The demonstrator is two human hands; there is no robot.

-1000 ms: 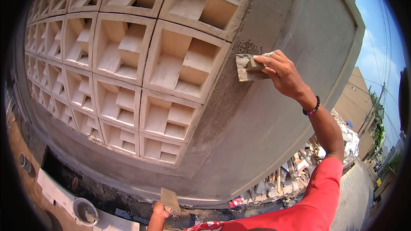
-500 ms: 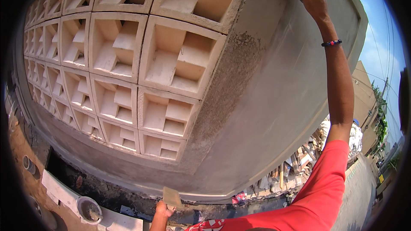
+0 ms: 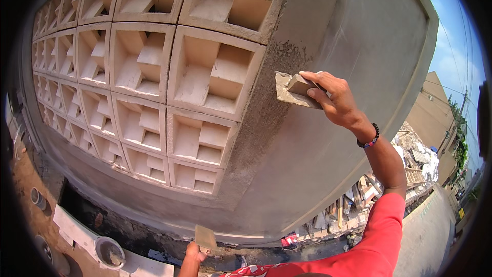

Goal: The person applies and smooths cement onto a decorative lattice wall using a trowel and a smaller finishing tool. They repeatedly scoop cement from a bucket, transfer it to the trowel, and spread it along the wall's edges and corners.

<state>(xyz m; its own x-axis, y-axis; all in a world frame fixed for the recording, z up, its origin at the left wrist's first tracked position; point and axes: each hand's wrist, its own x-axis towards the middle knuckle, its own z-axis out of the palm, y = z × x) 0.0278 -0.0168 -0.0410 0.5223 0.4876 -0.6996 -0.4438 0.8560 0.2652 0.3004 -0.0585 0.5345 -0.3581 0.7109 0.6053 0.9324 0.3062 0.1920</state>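
Right fingers [image 3: 319, 76] are closed on a handled float [image 3: 299, 94], which extends left of them at the wall [image 3: 328, 159]. Left fingers [image 3: 200, 257] grip a flat board [image 3: 205, 237] above them.

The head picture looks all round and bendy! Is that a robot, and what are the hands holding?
No robot: these are a person's own bare hands. A camera worn on the head looks down, and its very wide fisheye lens makes straight edges curve. The right hand grips a smeared trowel in front of a grey wall; I can't tell whether they touch. A rough strip runs down the wall beside pale blocks with hollows. Low down, the left hand holds a flat tan plate. A bucket stands at the lower left.
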